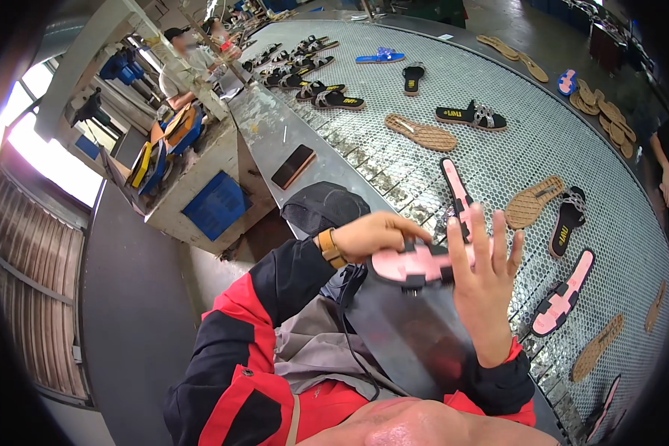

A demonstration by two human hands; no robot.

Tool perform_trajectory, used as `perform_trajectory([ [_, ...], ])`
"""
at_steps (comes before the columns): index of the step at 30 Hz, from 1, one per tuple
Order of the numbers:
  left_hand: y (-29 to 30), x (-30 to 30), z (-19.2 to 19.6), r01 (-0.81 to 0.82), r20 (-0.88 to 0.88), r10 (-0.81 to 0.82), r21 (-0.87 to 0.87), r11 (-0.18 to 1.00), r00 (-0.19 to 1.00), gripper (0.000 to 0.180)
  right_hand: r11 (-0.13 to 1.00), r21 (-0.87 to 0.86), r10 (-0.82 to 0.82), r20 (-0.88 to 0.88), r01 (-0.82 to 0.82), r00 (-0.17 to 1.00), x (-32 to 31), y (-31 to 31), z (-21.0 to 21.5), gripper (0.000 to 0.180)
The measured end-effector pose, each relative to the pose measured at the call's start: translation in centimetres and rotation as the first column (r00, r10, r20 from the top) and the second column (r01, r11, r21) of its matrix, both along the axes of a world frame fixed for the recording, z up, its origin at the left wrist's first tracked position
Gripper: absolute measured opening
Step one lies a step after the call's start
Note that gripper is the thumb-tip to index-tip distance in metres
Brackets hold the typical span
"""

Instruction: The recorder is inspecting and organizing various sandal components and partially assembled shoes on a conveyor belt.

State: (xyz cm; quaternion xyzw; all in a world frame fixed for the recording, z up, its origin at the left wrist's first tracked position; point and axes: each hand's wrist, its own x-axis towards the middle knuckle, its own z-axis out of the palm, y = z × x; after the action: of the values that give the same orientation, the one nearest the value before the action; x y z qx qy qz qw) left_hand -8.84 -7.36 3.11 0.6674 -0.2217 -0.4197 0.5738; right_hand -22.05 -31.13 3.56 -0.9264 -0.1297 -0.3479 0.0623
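Observation:
My left hand [379, 236] comes in from the left, its fingers closed on the edge of a sandal upper [412, 266] with a pink underside and black strap ends folded over it. The piece lies level above a grey metal surface [401, 327]. At its other end my right hand [487, 286] is raised with fingers stretched and apart; it covers that end, so whether it touches cannot be told. Just beyond stands another pink and black sandal upper [457, 189] with a glittery strap. A similar pink upper [565, 293] lies to the right.
A perforated metal conveyor [349, 141] carries tan soles [421, 134], black sandals [472, 116] and a blue sandal [380, 56]. A phone-like dark slab [293, 166] and a black cap [325, 208] lie along its near ledge. Co-workers [186, 70] stand at the far left.

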Motion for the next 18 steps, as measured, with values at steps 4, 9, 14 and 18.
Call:
perform_trajectory([
  [4,3.2,5.4,0.8,0.012,0.093,-0.009,-0.035,0.999,0.996,0.033,0.933,0.360,0.142,-0.324,-0.017,0.935,-0.1,0.2,-3.4,0.032],
  [9,24.5,25.7,5.3,-0.830,-0.381,0.742,-0.337,0.444,0.551,0.057,0.578,0.815,0.339,-0.295,0.050,0.893,-0.5,4.9,-9.6,0.032],
  [14,26.1,24.7,7.5,-0.937,-0.133,0.989,-0.349,0.009,0.059,0.079,0.795,0.606,0.222,-0.277,-0.009,0.935,-1.2,4.6,-11.4,0.039],
  [18,26.7,22.6,4.4,-0.968,-0.220,0.975,-0.234,-0.092,-0.040,0.083,0.783,0.621,0.243,-0.277,-0.020,0.930,-1.5,4.4,-11.3,0.041],
])
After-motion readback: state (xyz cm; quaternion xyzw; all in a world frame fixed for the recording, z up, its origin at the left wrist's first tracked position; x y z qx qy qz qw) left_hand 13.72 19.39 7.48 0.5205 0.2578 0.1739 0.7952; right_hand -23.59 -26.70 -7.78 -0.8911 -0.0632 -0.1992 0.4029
